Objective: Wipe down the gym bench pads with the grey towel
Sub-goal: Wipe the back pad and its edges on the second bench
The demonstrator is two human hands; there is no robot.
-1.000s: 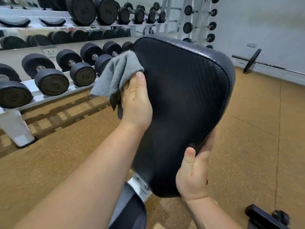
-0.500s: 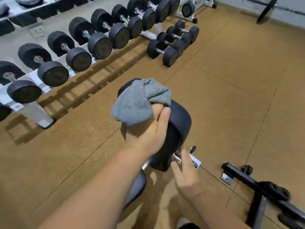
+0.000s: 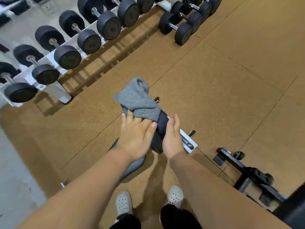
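Note:
I look steeply down on the bench's black back pad (image 3: 161,128), seen almost edge-on from its top. The grey towel (image 3: 138,100) lies bunched over the pad's upper end. My left hand (image 3: 137,133) holds the towel against the pad, its fingertips tucked under a fold and the thumb lying along the pad. My right hand (image 3: 173,138) holds the pad's right edge, thumb on the front face and fingers curled behind. The dark seat pad (image 3: 132,166) shows below my left wrist, mostly hidden by my forearm.
A white rack of black dumbbells (image 3: 66,55) runs along the left and top. More dumbbells (image 3: 179,28) stand on the brown floor at upper right. The bench's white frame bar (image 3: 188,142) and a black machine base (image 3: 244,171) lie to the right. My white shoes (image 3: 123,203) are below.
My view has tipped further down and I now look over the pad's top. The towel has slid across the upper end. My right hand has risen from the frame to the pad's right edge.

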